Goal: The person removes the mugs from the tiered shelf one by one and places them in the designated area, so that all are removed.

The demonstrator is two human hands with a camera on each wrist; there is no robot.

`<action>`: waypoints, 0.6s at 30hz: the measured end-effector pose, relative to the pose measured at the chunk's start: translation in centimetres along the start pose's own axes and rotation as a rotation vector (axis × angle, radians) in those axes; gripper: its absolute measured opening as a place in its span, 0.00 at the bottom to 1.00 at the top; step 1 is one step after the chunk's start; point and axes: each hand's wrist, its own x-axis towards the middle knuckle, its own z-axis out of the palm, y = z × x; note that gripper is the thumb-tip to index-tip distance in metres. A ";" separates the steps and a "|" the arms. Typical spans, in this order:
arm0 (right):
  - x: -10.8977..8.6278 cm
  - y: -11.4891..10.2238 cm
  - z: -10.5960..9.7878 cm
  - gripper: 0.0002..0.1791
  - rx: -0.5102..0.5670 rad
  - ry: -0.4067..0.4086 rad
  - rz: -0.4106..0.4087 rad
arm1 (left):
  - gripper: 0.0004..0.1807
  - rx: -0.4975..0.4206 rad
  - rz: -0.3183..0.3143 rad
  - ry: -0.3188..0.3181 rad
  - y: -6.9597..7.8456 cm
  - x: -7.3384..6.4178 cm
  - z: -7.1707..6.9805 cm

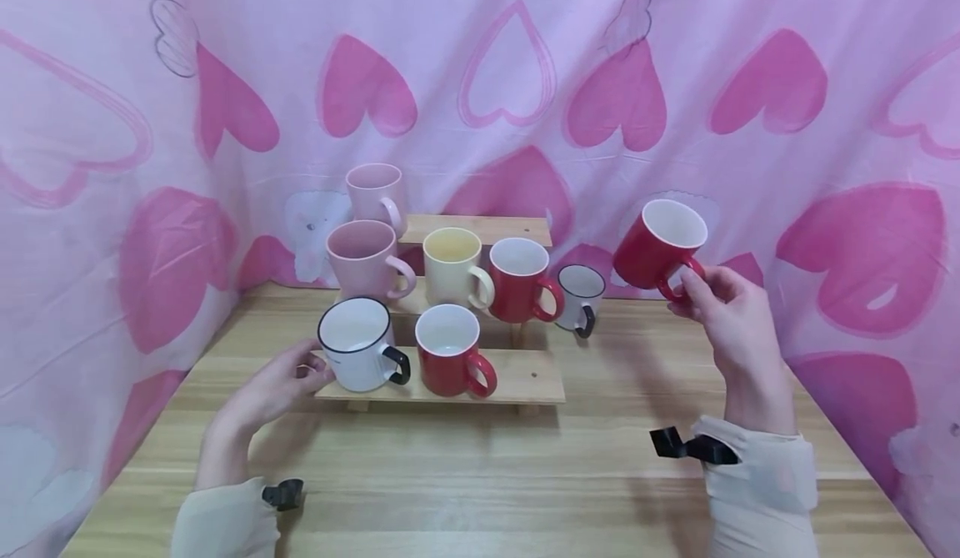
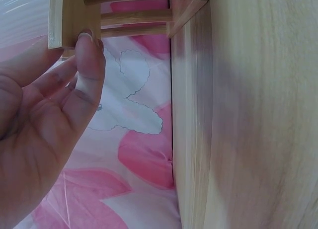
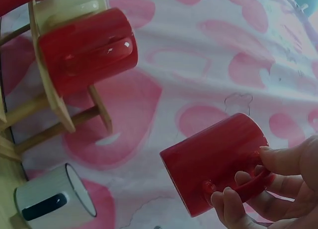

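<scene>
My right hand [image 1: 742, 324] pinches the handle of a red mug [image 1: 645, 249] with a white inside, holding it tilted in the air right of the wooden rack [image 1: 525, 374]. In the right wrist view, thumb and fingers wrap the handle of this red mug [image 3: 208, 157]. My left hand [image 1: 273, 387] holds the left end of the rack's lowest board; the left wrist view shows fingertips on that board [image 2: 77, 15]. Beside that hand, a white mug with a black rim [image 1: 356, 362] stands on the lowest board, next to another red mug [image 1: 441, 370].
On the middle tier stand a pink mug [image 1: 360, 274], a yellow mug [image 1: 447, 279] and a red mug [image 1: 513, 295]. Another pink mug [image 1: 373, 195] is on the top tier. A white mug with a black handle [image 1: 576, 299] stands on the table [image 1: 480, 475] right of the rack. A heart-patterned curtain [image 1: 480, 149] hangs behind.
</scene>
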 end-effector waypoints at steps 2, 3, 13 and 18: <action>0.0 1.0 -0.2 0.25 0.071 -0.002 0.002 | 0.21 0.001 0.000 0.001 0.0 0.0 0.0; 0.1 1.5 -0.3 0.23 0.105 -0.007 0.001 | 0.20 0.004 -0.001 0.004 0.0 0.0 0.0; 0.9 5.7 -1.6 0.20 0.078 0.001 0.051 | 0.19 -0.026 -0.001 -0.001 -0.1 0.2 0.3; 1.5 6.9 -1.2 0.20 0.059 0.025 0.069 | 0.17 -0.010 0.002 0.001 0.0 0.2 0.1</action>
